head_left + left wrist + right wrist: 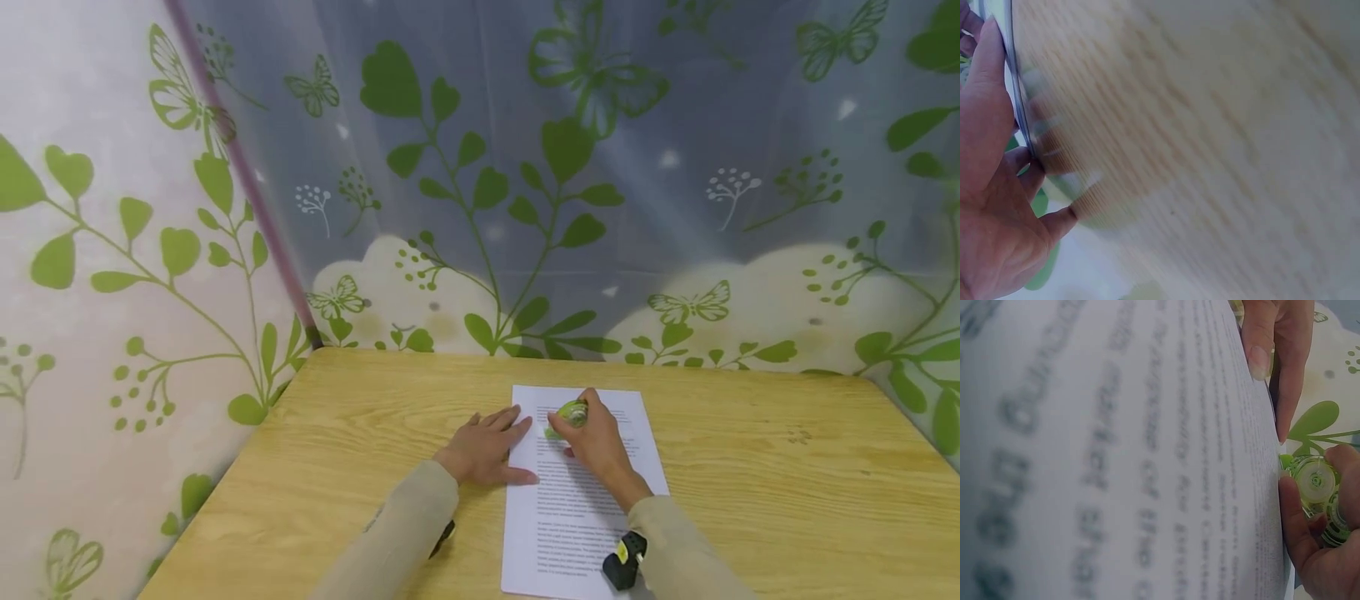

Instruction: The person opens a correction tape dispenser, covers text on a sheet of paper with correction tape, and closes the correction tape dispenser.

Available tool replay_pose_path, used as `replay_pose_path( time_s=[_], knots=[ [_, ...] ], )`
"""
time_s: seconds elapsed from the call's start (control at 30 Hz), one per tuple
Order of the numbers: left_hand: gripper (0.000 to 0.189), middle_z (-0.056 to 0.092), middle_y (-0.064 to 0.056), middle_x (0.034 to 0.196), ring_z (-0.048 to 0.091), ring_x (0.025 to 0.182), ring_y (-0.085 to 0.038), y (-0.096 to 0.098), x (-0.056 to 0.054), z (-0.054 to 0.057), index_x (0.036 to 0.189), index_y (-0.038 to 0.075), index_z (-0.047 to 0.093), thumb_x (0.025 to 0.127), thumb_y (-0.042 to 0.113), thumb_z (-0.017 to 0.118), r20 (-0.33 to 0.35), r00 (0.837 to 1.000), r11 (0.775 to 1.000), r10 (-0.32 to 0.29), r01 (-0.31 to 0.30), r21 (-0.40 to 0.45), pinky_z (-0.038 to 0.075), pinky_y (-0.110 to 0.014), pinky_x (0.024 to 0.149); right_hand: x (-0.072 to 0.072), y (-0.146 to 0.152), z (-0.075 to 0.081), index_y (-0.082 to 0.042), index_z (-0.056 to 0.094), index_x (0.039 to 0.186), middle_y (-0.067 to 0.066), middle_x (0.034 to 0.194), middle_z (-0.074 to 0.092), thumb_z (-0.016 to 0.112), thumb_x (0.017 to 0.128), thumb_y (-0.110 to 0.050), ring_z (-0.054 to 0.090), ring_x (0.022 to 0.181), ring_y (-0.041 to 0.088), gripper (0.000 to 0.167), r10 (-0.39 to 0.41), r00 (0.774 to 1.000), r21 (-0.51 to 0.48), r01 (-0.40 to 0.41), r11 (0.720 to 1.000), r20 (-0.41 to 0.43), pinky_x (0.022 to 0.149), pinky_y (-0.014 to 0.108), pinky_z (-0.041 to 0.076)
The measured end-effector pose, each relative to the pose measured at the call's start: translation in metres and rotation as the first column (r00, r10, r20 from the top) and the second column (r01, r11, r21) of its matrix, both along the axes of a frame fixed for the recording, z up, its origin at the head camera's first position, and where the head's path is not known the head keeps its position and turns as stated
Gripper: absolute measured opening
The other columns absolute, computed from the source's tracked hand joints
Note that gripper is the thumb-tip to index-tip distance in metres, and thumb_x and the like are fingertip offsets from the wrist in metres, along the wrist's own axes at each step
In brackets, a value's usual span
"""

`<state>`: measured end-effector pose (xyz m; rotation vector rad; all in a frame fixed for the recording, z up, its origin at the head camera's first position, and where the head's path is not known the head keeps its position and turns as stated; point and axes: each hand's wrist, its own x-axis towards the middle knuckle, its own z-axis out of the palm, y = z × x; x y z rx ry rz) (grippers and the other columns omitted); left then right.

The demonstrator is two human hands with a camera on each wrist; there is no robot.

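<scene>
In the head view, a green see-through correction tape (576, 412) is pinched between the thumb and fingers of my right hand (600, 442). Its tip points down at the upper lines of a printed paper (577, 517). My left hand (486, 450) lies with fingers spread across the paper's left edge, partly on the table. From the right wrist, the round reels of the correction tape (1316, 480) show inside its clear case, beside the right thumb. The left wrist view has the left hand (1004, 206) at the layered edge of the paper (1017, 94).
A wood-grain table (360, 433) carries the paper. Behind it hangs a curtain (495, 167) with green leaves and butterflies, and another patterned panel (112, 250) rises along the left. A black wrist device (625, 560) sits by the right sleeve.
</scene>
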<state>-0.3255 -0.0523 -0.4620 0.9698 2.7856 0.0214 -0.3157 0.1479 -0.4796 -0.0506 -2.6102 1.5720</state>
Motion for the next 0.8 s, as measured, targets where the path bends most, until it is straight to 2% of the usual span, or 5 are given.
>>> replay_pose_path(
  time_s=[0.23,0.37,0.53,0.7,0.8],
  knots=[
    [0.091,0.017,-0.005,0.158,0.021,0.142,-0.023,0.001,-0.001,-0.001,0.153,0.020,0.024,0.083,0.073,0.048,0.017,1.000,0.999,0.018,-0.019,0.031,0.020,-0.051,0.110,0.001,0.002,-0.001,-0.006,0.040,0.101,0.013,0.088,0.058,0.070,0.089,-0.027,0.061,0.060,0.019,0.038,0.004,1.000,-0.020,-0.004,1.000,0.000,0.051,0.030,0.053],
    [0.093,0.017,-0.006,0.158,0.022,0.141,-0.025,0.000,-0.003,-0.001,0.153,0.020,0.023,0.082,0.074,0.048,0.025,0.999,0.998,0.020,-0.022,0.052,0.019,-0.051,0.111,0.001,0.006,-0.002,-0.006,0.042,0.104,0.013,0.095,0.058,0.069,0.088,-0.036,0.065,0.066,0.019,0.043,-0.044,0.999,-0.123,0.046,0.991,0.022,0.056,0.030,0.055],
    [0.093,0.018,-0.011,0.157,0.027,0.139,-0.028,-0.003,-0.007,-0.003,0.153,0.017,0.022,0.083,0.072,0.050,0.038,0.999,0.991,0.008,-0.013,0.132,0.020,-0.054,0.110,0.002,0.013,-0.001,-0.004,0.042,0.115,0.013,0.098,0.057,0.066,0.086,-0.049,0.065,0.067,0.020,0.059,-0.079,0.996,-0.319,0.091,0.943,0.051,0.062,0.032,0.056],
    [0.087,0.018,-0.014,0.156,0.023,0.141,-0.029,-0.009,-0.012,-0.007,0.152,0.013,0.024,0.087,0.062,0.056,0.096,0.995,0.949,0.026,-0.055,0.310,0.023,-0.050,0.110,0.006,0.021,0.003,-0.003,0.036,0.120,0.011,0.082,0.048,0.057,0.095,-0.043,0.053,0.065,0.017,0.052,-0.042,0.996,-0.479,0.075,0.875,0.079,0.067,0.036,0.057],
    [0.085,0.020,-0.012,0.156,0.019,0.142,-0.028,-0.010,-0.012,-0.008,0.152,0.013,0.027,0.087,0.060,0.057,0.131,0.989,0.917,0.061,-0.107,0.384,0.025,-0.048,0.109,0.010,0.025,0.007,-0.005,0.035,0.118,0.011,0.079,0.046,0.051,0.098,-0.041,0.049,0.066,0.018,0.044,-0.002,0.998,-0.466,0.031,0.884,0.062,0.067,0.037,0.056]
  ],
)
